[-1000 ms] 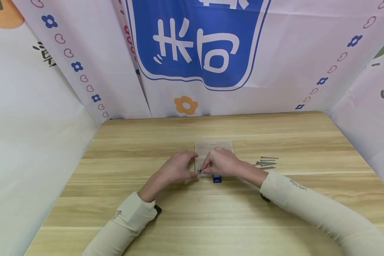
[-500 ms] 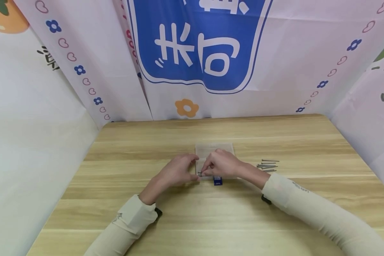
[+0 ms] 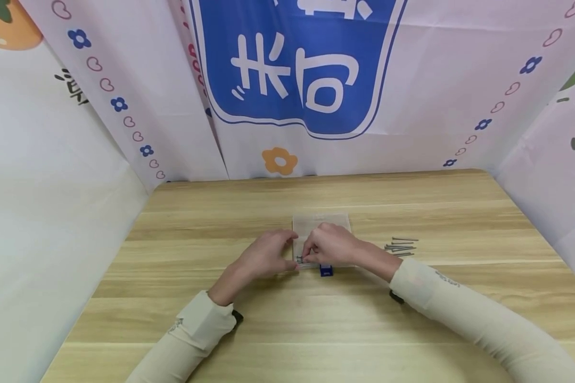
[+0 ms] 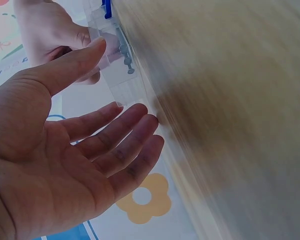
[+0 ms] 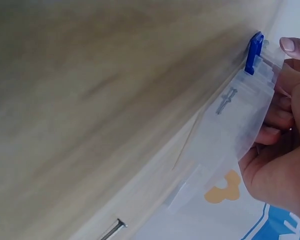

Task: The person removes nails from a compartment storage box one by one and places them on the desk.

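head view, hands [image 3: 333,243] at clear box [image 3: 309,226]

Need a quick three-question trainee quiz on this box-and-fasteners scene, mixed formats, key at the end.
1. Multiple choice: from the person's viewpoint, where do the loose fasteners on the table lie relative to the clear box?
A) to its left
B) to its right
C) between it and the person

2. True or false: metal pieces also show inside the clear box.

3. Short answer: which hand reaches over the clear box, and which is at its left side?

Key:
1. B
2. True; they show through the clear wall in the right wrist view.
3. The right hand reaches over it; the left hand is at its left side.
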Demonstrator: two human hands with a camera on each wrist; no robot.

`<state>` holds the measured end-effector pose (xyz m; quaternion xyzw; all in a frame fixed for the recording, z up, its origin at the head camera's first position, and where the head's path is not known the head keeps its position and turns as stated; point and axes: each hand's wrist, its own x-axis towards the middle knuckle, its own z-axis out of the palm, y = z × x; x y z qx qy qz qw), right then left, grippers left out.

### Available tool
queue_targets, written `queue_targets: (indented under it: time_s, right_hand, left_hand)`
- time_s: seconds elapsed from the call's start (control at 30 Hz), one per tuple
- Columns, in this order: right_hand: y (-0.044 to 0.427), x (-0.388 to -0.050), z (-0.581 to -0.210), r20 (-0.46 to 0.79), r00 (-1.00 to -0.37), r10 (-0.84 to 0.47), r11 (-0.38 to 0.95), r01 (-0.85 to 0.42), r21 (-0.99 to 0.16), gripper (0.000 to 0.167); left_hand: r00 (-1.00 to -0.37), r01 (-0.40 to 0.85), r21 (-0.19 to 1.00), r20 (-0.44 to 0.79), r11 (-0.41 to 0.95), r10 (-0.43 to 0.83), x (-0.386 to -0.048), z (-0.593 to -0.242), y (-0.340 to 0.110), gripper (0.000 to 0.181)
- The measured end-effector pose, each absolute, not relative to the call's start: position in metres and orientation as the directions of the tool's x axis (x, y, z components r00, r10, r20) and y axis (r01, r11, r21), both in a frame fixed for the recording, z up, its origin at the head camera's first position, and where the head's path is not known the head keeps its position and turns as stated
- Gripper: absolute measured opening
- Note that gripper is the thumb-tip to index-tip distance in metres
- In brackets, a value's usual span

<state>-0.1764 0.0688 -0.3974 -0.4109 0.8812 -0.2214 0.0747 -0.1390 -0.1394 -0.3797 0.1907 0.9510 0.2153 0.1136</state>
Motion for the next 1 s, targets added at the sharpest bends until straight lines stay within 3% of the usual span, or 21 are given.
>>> queue_targets:
  time_s: [1.0]
  right_hand:
    - [0.0661,-0.1760,-0.3985,0.040,-0.658,-0.752,0.566,-0.676,-0.472,0.005]
  left_hand:
    - [-0.899,0.323,0.454,-0.125,0.830,0.419,-0.1399,-0.3786,-0.1400,0.068]
